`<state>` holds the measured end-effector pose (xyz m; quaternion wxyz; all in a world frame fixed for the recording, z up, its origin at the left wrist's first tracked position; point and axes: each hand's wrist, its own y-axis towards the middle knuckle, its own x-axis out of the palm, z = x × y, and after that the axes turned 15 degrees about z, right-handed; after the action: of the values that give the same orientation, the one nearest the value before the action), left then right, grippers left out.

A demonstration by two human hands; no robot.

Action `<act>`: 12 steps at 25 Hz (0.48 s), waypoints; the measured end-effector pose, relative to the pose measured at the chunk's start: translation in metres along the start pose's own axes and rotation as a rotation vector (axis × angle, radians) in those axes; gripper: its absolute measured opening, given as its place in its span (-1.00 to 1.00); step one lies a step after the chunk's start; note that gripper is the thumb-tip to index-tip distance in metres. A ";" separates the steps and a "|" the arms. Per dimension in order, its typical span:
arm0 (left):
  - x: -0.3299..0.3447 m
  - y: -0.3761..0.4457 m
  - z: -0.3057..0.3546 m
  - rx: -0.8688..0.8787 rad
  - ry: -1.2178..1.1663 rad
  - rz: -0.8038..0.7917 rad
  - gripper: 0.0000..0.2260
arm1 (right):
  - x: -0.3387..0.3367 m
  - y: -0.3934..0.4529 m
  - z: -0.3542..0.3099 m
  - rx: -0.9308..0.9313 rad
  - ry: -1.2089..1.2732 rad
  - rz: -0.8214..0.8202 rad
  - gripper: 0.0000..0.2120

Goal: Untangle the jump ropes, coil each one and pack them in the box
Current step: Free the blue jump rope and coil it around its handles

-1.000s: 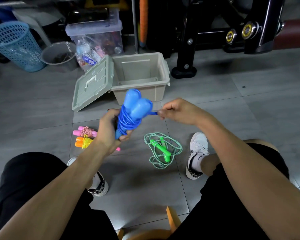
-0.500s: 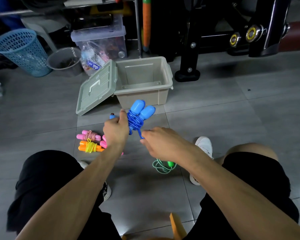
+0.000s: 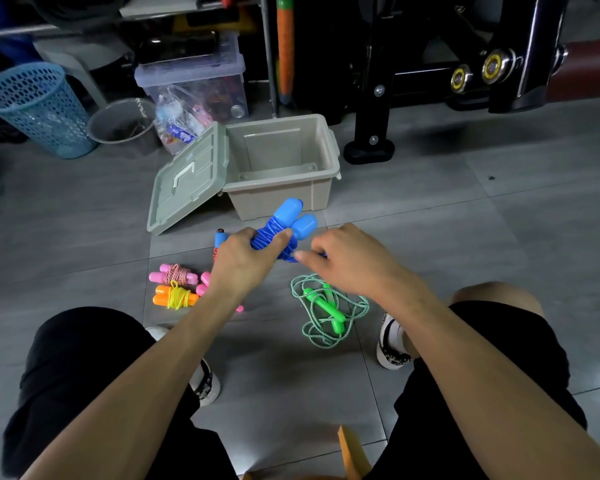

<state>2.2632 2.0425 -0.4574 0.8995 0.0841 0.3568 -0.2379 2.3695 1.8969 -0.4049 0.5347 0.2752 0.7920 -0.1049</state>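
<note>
I note my left hand grips the wound blue rope; my right hand pinches its loose tail. If that pinch slips, the wraps likely spring loose before reaching the box.

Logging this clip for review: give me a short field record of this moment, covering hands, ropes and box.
left hand: grips the blue rope bundle
right hand: fingers pinch the blue cord end
box: open, nothing seen inside, lid leaning on it
coiled on floor: pink rope, orange rope
loose on floor: green rope
</note>
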 end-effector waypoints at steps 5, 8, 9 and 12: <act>0.001 0.002 -0.001 0.195 0.329 0.245 -0.52 | 0.015 -0.010 -0.018 -0.109 -0.034 -0.115 -0.57; 0.002 0.001 -0.010 0.118 0.195 0.192 -0.52 | 0.016 -0.017 -0.015 -0.185 -0.026 -0.118 -0.61; 0.002 0.001 -0.012 0.107 0.147 0.192 -0.52 | 0.015 -0.018 -0.012 -0.190 0.005 -0.105 -0.63; 0.000 0.004 -0.009 0.105 0.064 0.171 -0.50 | 0.010 -0.013 0.001 -0.115 0.151 0.005 -0.70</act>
<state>2.2592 2.0489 -0.4640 0.8989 0.1689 0.3640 -0.1760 2.3600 1.8887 -0.4157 0.4887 0.2534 0.8341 -0.0369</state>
